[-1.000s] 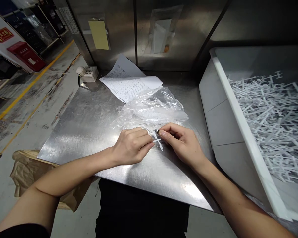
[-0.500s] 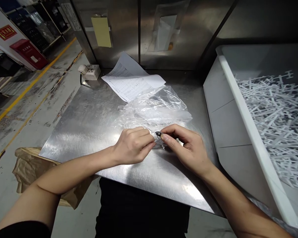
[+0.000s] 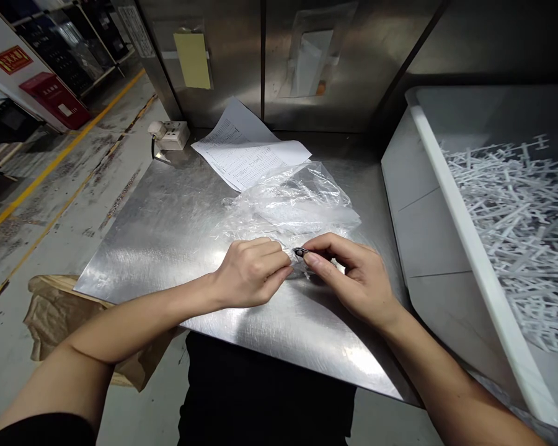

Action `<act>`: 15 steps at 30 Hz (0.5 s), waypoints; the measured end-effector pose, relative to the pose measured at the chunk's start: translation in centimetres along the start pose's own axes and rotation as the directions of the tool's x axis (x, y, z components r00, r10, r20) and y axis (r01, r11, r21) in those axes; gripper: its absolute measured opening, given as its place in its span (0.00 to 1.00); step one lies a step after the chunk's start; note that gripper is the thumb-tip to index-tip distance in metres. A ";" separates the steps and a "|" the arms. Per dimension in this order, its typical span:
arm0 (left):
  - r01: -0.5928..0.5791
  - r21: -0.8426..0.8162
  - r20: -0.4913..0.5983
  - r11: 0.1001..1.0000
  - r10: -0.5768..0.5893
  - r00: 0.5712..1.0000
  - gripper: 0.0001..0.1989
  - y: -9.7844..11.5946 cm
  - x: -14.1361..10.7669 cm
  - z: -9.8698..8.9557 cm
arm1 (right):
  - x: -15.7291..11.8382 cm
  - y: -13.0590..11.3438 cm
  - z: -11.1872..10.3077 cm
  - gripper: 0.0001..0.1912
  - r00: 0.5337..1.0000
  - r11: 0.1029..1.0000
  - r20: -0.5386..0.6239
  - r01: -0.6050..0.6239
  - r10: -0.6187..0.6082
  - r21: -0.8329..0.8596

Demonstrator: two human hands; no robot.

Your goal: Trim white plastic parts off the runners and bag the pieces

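My left hand (image 3: 253, 272) is closed in a fist at the near end of a clear plastic bag (image 3: 302, 189), its fingers pinching the bunched plastic. Between the thumb and forefinger of my right hand (image 3: 351, 272) is a small dark tool (image 3: 300, 252) with a rounded shiny end. Its tip touches the gathered plastic beside my left fingers; its exact kind is too small to make out. Whitish bits show under and beside my right fingers. The crumpled bag lies flat on the metal table (image 3: 139, 248), with something pale inside it.
To the right stands a large white bin (image 3: 423, 235) holding many thin white plastic pieces (image 3: 530, 248). Printed sheets (image 3: 246, 148) lie behind the bag. A power socket (image 3: 173, 135) sits at the back left corner. Brown paper (image 3: 58, 316) hangs below the table's left edge.
Both hands keep nearly the same place and grip. My right hand and the dark tool have shifted very slightly to the right.
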State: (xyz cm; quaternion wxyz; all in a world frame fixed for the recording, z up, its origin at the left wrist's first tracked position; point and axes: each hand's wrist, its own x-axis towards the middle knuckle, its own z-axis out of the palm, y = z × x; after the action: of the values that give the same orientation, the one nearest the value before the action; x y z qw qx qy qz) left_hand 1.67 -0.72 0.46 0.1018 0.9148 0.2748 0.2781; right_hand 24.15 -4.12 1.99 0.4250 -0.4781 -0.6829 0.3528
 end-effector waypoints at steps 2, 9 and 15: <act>-0.004 -0.001 -0.001 1.000 0.004 1.000 0.11 0.0 0.0 0.0 | 0.0 -0.1 0.0 0.06 1.000 1.000 0.008 -0.004 0.004 0.004; -0.004 0.013 -0.005 1.000 0.004 1.000 0.11 -0.2 -0.1 0.2 | 0.0 -0.1 0.0 0.06 1.000 1.000 0.014 0.009 -0.009 0.008; -0.008 -0.001 -0.018 1.000 0.008 1.000 0.11 -0.2 -0.1 0.2 | 0.0 0.0 -0.2 0.05 0.999 0.999 0.020 0.040 -0.040 0.012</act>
State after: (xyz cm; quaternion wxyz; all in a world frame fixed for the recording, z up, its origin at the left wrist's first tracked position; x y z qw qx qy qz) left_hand 1.63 -0.62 0.18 0.0989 0.9133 0.2718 0.2868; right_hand 24.30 -4.08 2.06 0.4280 -0.4582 -0.6945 0.3530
